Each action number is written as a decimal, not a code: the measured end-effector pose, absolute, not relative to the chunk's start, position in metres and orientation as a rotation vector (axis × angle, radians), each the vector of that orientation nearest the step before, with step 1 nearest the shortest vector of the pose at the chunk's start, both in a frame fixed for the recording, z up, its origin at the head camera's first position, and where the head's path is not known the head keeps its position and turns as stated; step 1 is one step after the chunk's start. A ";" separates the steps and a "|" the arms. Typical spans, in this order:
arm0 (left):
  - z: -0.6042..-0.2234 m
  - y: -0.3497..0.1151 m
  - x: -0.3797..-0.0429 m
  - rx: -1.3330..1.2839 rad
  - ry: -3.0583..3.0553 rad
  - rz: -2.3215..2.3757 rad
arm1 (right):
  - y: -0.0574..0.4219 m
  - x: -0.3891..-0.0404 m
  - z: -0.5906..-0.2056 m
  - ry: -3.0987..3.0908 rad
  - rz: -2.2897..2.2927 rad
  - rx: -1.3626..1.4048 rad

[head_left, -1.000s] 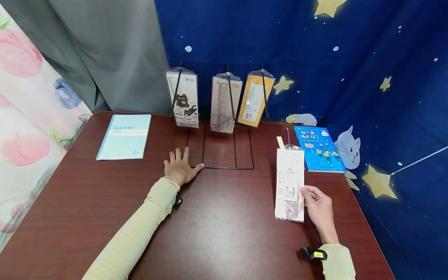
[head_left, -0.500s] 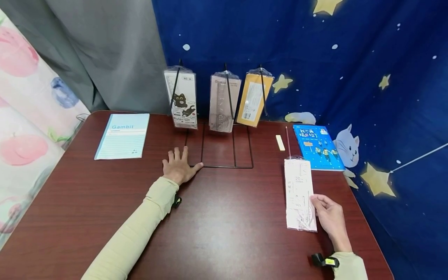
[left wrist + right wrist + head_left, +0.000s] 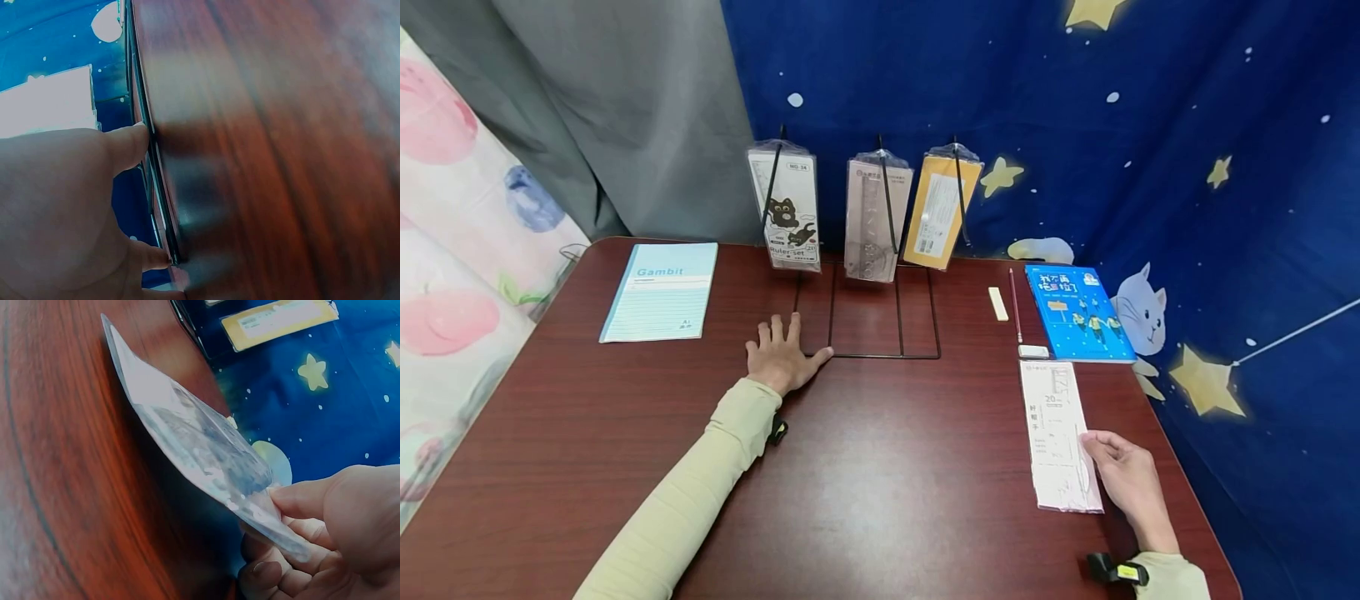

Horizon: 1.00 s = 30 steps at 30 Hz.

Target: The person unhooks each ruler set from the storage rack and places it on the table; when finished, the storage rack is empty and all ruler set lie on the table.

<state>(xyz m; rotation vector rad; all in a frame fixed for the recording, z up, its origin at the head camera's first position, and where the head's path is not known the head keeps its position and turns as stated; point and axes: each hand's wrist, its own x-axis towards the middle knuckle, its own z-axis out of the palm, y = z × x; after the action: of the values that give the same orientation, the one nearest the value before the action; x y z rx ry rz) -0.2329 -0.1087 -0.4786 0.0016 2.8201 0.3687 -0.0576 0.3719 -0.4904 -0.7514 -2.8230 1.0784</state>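
My right hand [image 3: 1129, 479] pinches the right edge of a flat white packet of rulers [image 3: 1054, 433] in clear plastic, marked 20, between thumb and fingers. The right wrist view shows the packet [image 3: 187, 437] tilted close over the table, its plastic side facing the camera. My left hand [image 3: 777, 362] rests with fingers spread on the front left corner of a black wire display rack [image 3: 883, 357]. In the left wrist view the thumb and fingertips lie against the rack's wire [image 3: 150, 125]. From the rack's hooks hang a cat ruler set [image 3: 786, 208], a pinkish ruler packet [image 3: 867, 221] and a yellow-backed packet [image 3: 942, 208].
Beyond the held packet lie a white eraser [image 3: 1033, 352], a dark red pencil [image 3: 1015, 304] and a cream strip [image 3: 997, 304]. A blue book [image 3: 1078, 312] sits at the table's right edge, a Gambit notebook [image 3: 660, 292] at the back left. Curtains [image 3: 1142, 167] stand behind.
My right hand has moved the packet right and toward me, uncovering the cream strip, the pencil and the white eraser. My left hand has stayed on the rack.
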 end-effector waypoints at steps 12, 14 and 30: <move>-0.480 -0.109 -0.233 -0.008 2.817 0.376 | 0.378 -0.056 -0.488 -2.887 1.004 -0.790; -0.480 -0.109 -0.233 -0.009 2.817 0.381 | 0.377 -0.056 -0.486 -2.898 0.968 -0.798; -0.478 -0.109 -0.234 0.009 2.813 0.366 | 0.375 -0.055 -0.483 -2.896 0.826 -0.864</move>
<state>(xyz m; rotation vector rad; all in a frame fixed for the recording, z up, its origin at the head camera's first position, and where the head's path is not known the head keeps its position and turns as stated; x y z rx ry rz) -0.2337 -0.1089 -0.4781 0.0085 2.8135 0.3663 -0.0552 0.3748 -0.4828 -0.8636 -2.8959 0.8263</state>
